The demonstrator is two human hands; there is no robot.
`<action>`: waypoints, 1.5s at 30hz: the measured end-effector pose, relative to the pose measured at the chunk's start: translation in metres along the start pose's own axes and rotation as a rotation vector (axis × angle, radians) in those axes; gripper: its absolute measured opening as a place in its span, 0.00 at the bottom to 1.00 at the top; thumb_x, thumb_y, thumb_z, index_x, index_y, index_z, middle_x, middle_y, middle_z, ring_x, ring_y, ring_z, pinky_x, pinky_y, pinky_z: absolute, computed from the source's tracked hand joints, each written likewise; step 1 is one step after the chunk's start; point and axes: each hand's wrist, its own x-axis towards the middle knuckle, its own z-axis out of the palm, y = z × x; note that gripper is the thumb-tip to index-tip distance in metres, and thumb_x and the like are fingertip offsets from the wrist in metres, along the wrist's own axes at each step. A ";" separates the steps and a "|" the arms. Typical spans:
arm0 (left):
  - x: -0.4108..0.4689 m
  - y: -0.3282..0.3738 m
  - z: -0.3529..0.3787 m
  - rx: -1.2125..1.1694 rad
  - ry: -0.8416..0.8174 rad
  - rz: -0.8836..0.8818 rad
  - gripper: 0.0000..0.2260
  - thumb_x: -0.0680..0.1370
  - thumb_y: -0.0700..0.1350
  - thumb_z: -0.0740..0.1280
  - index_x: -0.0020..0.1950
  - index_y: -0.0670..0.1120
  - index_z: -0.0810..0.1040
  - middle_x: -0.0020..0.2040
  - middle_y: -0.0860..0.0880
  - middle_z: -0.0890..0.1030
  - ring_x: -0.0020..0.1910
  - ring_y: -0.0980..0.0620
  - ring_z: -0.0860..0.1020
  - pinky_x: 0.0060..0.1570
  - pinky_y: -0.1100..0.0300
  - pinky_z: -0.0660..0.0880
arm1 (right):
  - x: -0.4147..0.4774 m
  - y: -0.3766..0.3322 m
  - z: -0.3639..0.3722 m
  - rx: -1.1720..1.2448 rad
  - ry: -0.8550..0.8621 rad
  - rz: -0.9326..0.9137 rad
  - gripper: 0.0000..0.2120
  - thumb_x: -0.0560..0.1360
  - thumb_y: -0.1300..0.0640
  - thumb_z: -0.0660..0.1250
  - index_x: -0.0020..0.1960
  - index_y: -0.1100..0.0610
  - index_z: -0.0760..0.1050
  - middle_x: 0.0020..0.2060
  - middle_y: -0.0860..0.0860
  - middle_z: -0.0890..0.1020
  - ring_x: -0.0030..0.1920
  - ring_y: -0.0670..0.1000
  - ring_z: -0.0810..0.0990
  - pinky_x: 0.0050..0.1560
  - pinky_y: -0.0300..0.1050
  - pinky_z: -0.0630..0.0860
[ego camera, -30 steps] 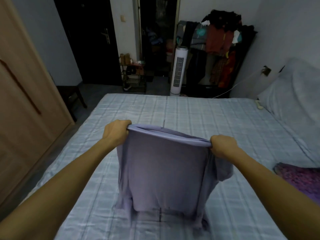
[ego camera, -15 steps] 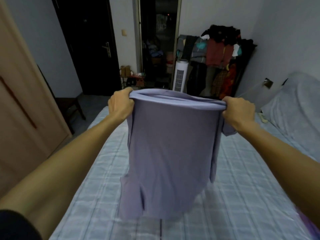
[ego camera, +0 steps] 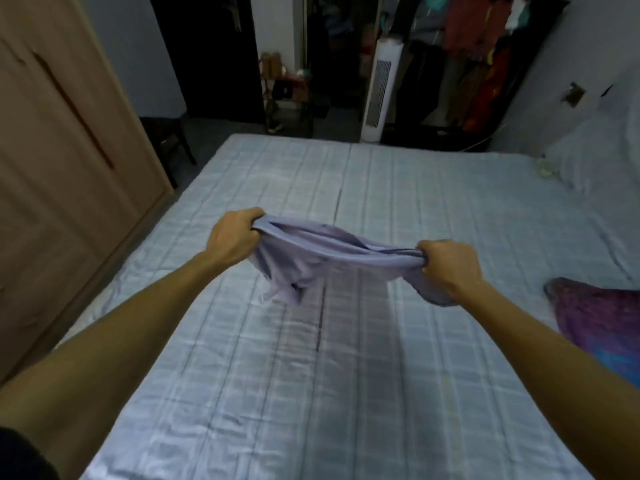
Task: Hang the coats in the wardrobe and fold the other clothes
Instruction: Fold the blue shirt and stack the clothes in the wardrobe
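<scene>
A lilac shirt (ego camera: 311,258) is stretched in the air between my two hands, above the middle of the bed (ego camera: 346,393). My left hand (ego camera: 233,239) grips its left end and my right hand (ego camera: 448,266) grips its right end, both fists closed on the cloth. The fabric swings up and bunches, with loose folds hanging under each fist. A wooden wardrobe (ego camera: 52,161) with closed doors stands along the left side.
A purple garment (ego camera: 602,327) lies at the bed's right edge. A pillow (ego camera: 595,157) sits at the far right. Beyond the bed are a white tower fan (ego camera: 381,91), a rack of hanging clothes (ego camera: 485,46), a small shelf (ego camera: 287,95) and a dark stool (ego camera: 166,133).
My hands lifted the shirt high, hanging flat in front of me, then swung it down and forward over the bed; the cloth now billows up and bunches between my fists.
</scene>
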 end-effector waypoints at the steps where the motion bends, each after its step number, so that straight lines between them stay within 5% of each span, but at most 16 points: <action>1: -0.022 -0.006 0.011 0.007 -0.067 -0.023 0.17 0.64 0.44 0.57 0.48 0.47 0.80 0.42 0.44 0.82 0.41 0.41 0.78 0.35 0.57 0.67 | -0.016 -0.005 0.016 -0.007 -0.081 -0.022 0.10 0.71 0.48 0.63 0.47 0.51 0.78 0.44 0.54 0.83 0.46 0.59 0.81 0.38 0.44 0.67; 6: -0.130 -0.041 0.068 0.125 -0.444 -0.081 0.07 0.75 0.42 0.66 0.51 0.44 0.81 0.46 0.43 0.83 0.46 0.43 0.79 0.39 0.58 0.69 | -0.104 -0.032 0.080 -0.011 -0.435 -0.062 0.06 0.73 0.49 0.64 0.46 0.51 0.76 0.43 0.52 0.81 0.43 0.56 0.80 0.39 0.44 0.72; 12: -0.228 -0.081 0.120 0.165 -0.648 -0.103 0.07 0.76 0.42 0.63 0.47 0.43 0.80 0.43 0.43 0.82 0.42 0.43 0.78 0.38 0.55 0.72 | -0.207 -0.060 0.115 -0.117 -0.617 0.027 0.04 0.72 0.56 0.65 0.47 0.49 0.72 0.41 0.50 0.78 0.36 0.52 0.75 0.36 0.41 0.68; 15: -0.278 -0.088 0.142 0.171 -0.720 -0.086 0.08 0.78 0.44 0.61 0.50 0.43 0.79 0.46 0.42 0.81 0.45 0.42 0.78 0.40 0.55 0.71 | -0.254 -0.076 0.136 -0.079 -0.701 0.065 0.08 0.77 0.57 0.60 0.54 0.55 0.75 0.49 0.54 0.80 0.42 0.55 0.78 0.38 0.42 0.69; 18: -0.331 -0.095 0.160 0.267 -0.909 -0.095 0.12 0.79 0.50 0.62 0.57 0.45 0.77 0.56 0.42 0.79 0.54 0.42 0.77 0.48 0.55 0.72 | -0.295 -0.097 0.162 -0.052 -0.991 0.038 0.13 0.78 0.54 0.61 0.58 0.59 0.75 0.48 0.54 0.79 0.46 0.55 0.80 0.41 0.44 0.73; 22: -0.367 -0.107 0.168 0.290 -1.196 -0.131 0.18 0.76 0.56 0.65 0.62 0.49 0.77 0.64 0.48 0.75 0.61 0.48 0.74 0.58 0.58 0.70 | -0.323 -0.117 0.185 0.027 -1.221 -0.066 0.22 0.78 0.47 0.61 0.65 0.59 0.72 0.62 0.57 0.76 0.60 0.58 0.75 0.61 0.48 0.72; 29: -0.307 -0.102 0.181 0.244 -1.059 -0.196 0.17 0.79 0.56 0.61 0.63 0.49 0.76 0.65 0.48 0.75 0.61 0.48 0.74 0.57 0.59 0.68 | -0.280 -0.108 0.209 0.266 -1.083 -0.070 0.18 0.81 0.50 0.54 0.63 0.59 0.73 0.64 0.55 0.74 0.62 0.58 0.73 0.62 0.51 0.70; 32: -0.259 -0.086 0.204 0.182 -0.982 -0.207 0.14 0.80 0.53 0.61 0.60 0.49 0.77 0.61 0.48 0.77 0.58 0.48 0.75 0.54 0.58 0.70 | -0.241 -0.095 0.230 0.367 -0.971 0.009 0.17 0.80 0.51 0.56 0.65 0.57 0.72 0.65 0.53 0.73 0.63 0.56 0.72 0.61 0.45 0.67; 37: -0.171 -0.062 0.271 0.070 -0.814 -0.212 0.11 0.80 0.49 0.61 0.58 0.48 0.78 0.58 0.47 0.79 0.54 0.48 0.76 0.47 0.62 0.67 | -0.164 -0.077 0.284 0.558 -0.748 0.212 0.23 0.80 0.50 0.58 0.71 0.58 0.65 0.66 0.58 0.72 0.65 0.58 0.71 0.64 0.50 0.68; 45: -0.045 -0.073 0.408 0.025 -0.618 -0.225 0.19 0.79 0.45 0.63 0.69 0.43 0.69 0.60 0.38 0.73 0.58 0.41 0.74 0.57 0.57 0.67 | -0.042 -0.062 0.409 0.592 -0.381 0.343 0.33 0.74 0.48 0.67 0.73 0.60 0.61 0.68 0.63 0.67 0.68 0.63 0.66 0.64 0.60 0.68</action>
